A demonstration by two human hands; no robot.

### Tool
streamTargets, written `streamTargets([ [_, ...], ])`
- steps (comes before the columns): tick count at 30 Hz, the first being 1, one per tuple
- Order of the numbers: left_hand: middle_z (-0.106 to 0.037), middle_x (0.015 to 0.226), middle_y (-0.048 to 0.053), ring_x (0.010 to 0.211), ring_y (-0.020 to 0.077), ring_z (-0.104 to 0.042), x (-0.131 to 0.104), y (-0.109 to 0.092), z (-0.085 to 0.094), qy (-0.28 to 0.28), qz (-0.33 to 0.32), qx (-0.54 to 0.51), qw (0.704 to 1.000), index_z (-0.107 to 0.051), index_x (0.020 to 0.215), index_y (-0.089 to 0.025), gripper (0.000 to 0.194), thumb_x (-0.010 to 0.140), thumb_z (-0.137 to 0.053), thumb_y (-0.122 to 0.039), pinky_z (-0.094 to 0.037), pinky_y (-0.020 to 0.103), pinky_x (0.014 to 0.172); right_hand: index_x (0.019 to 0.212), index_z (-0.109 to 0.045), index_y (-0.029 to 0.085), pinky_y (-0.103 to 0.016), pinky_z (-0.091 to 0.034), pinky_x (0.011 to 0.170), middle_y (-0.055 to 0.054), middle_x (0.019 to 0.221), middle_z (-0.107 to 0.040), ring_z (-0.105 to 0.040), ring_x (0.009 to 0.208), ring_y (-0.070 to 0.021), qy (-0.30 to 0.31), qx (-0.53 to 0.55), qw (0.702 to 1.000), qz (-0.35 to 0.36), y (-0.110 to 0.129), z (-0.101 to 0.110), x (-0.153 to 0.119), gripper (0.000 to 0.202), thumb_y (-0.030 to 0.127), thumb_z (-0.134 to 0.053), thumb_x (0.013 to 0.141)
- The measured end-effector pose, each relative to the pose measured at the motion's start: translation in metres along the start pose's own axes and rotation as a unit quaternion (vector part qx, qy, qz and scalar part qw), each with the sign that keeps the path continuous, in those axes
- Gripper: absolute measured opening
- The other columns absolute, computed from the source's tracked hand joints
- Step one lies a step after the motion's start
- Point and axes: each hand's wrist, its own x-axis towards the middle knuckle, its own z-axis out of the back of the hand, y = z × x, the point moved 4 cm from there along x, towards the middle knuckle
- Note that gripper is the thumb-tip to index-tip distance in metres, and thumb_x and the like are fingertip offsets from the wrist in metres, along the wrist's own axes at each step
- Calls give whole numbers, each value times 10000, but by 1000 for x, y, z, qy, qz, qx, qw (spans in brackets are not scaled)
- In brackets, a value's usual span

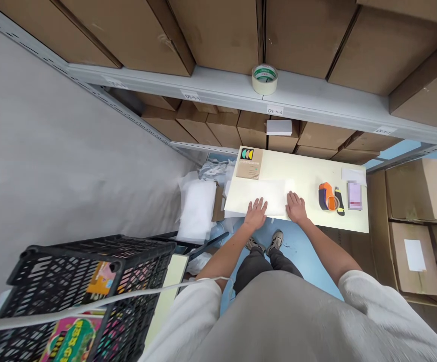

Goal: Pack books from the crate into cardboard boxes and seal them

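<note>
On the pale table [305,168], a thin translucent white sheet or bag [273,193] lies flat near the front edge. My left hand [256,213] rests on its near part with the fingers spread. Beside the sheet's right end, my right hand [296,207] lies palm down, fingers stretched out; whether it touches the sheet I cannot tell. A brown booklet [249,168] with coloured half circles lies behind the sheet. To the right sit an orange tape dispenser [327,193] and a black and yellow utility knife [339,201].
A purple label or card [354,195] lies at the table's right end. A tape roll [264,79] stands on the grey shelf [226,83] among cardboard boxes. At left are a stack of white sheets [196,208] and a black crate [128,251] with colourful packages; a pale cable crosses it.
</note>
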Motion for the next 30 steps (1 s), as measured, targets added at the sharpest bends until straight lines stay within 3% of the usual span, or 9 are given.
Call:
streamTargets([
  [5, -179, 1863, 153, 1717, 388, -180, 0, 4, 1, 1, 11, 3, 1000, -251, 1788, -212, 785, 1043, -474, -322, -149, 635, 1370, 1767, -277, 155, -598, -175, 1348, -153, 1841, -250, -221, 1694, -343, -19, 76, 995, -59, -7, -3, -19, 729, 322, -359, 1063],
  [12, -144, 1876, 106, 1727, 383, -136, -5, 13, 0, 7, 29, -10, 1000, -152, 1805, -296, 844, 1035, -495, -309, -179, 654, 1360, 1755, -286, 146, -639, -117, 1361, -181, 1828, -274, -229, 1691, -368, -32, 115, 989, -85, -16, -2, -23, 751, 328, -419, 1038],
  [18, -142, 1873, 135, 1727, 389, -129, -13, 32, 0, 19, 27, 0, 999, -163, 1804, -256, 889, 1014, -551, -381, -143, 637, 1371, 1748, -273, 83, -653, -84, 1362, -229, 1818, -269, -212, 1695, -384, -41, 107, 988, -101, -15, -2, -27, 770, 324, -408, 1029],
  [24, -127, 1876, 130, 1731, 374, -119, -3, 16, 7, -23, -3, 1, 1000, -269, 1783, -253, 788, 1059, -500, -460, -106, 610, 1380, 1750, -324, 191, -610, -150, 1358, -157, 1848, -226, -176, 1711, -351, -9, 98, 994, -44, -1, -2, -23, 699, 374, -385, 1078],
  [30, -156, 1872, 123, 1728, 361, -147, 9, 7, 3, 27, -35, -19, 999, -310, 1768, -276, 778, 1048, -543, -451, -145, 613, 1372, 1725, -378, 196, -638, -173, 1344, -175, 1829, -278, -216, 1697, -371, 2, 97, 993, -61, -7, -2, -26, 678, 370, -415, 1071],
])
